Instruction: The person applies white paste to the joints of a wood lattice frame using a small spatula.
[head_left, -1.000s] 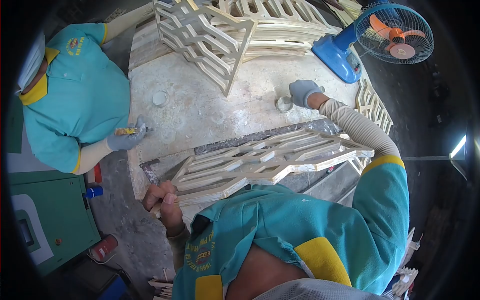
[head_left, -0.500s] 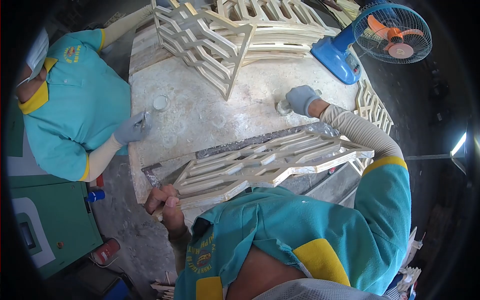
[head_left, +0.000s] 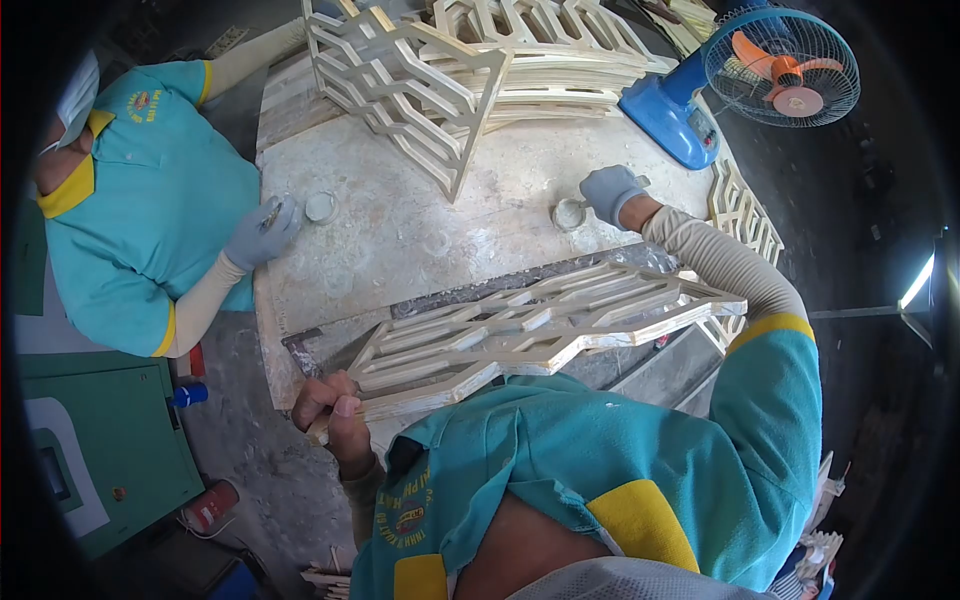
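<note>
My left hand (head_left: 340, 415), bare, grips the near left corner of a wooden lattice panel (head_left: 540, 345), which lies tilted in front of my chest. My right hand (head_left: 612, 195), in a grey glove, is closed over the table (head_left: 400, 240), just right of a small round cup (head_left: 569, 214). A short piece of something pale sticks out by its fingers; most of it is hidden. Another small cup (head_left: 320, 207) stands on the table's left part.
A co-worker (head_left: 150, 200) at the left has a gloved hand (head_left: 265, 232) by the table edge and an arm reaching to an upright lattice panel (head_left: 400, 90). Behind it are stacked panels (head_left: 560, 75). A blue fan (head_left: 680, 110) stands at the back right.
My right hand has shifted slightly right, off the cup, which now shows more fully. The co-worker's gloved hand has turned and lifted a little. My left hand keeps its hold on the panel.
</note>
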